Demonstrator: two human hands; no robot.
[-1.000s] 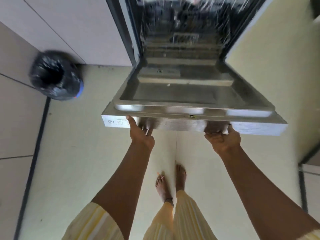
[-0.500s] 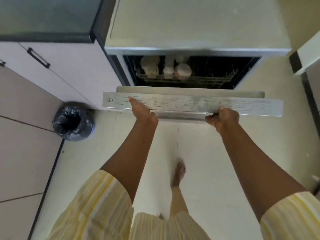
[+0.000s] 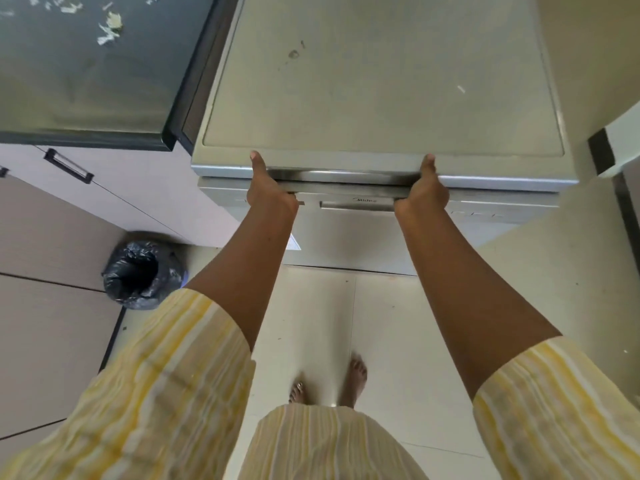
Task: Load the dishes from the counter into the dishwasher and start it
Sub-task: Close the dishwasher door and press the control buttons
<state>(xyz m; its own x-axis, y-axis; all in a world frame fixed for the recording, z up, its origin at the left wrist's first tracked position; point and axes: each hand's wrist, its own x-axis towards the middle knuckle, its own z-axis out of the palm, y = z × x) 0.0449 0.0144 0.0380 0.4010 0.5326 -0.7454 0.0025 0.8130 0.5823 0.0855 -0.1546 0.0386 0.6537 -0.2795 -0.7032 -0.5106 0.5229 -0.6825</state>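
Kitchen, pale tiled floor. A dark desk (image 3: 86, 64) at 10 o'clock carries only pale scraps, with no dishes that I can see. A bin lined with a black bag (image 3: 142, 271) stands on the floor at 8 o'clock.

The dishwasher (image 3: 381, 81) stands at 12 o'clock. Its door (image 3: 346, 237) is upright against the body, and a dark seam shows under the top panel. I cannot tell whether the latch has caught.

My left hand (image 3: 272, 197) and right hand (image 3: 423, 195) are both on the door's top edge, well apart, either side of the handle recess (image 3: 356, 205). Each thumb lies straight up over the front lip of the top panel. The fingers are tucked out of sight below (so grasping or merely pressing, I cannot say).

Risks, in my judgement:
- A door short of its latch would leave the machine refusing to start.
- Fingers caught in the seam could be nipped by a final push.
- My bare feet (image 3: 358, 374) are below the door at 6 o'clock, exposed should it drop open.

Position: the door touches both hands, directly ahead at 12 o'clock. The start controls are not legible from here.
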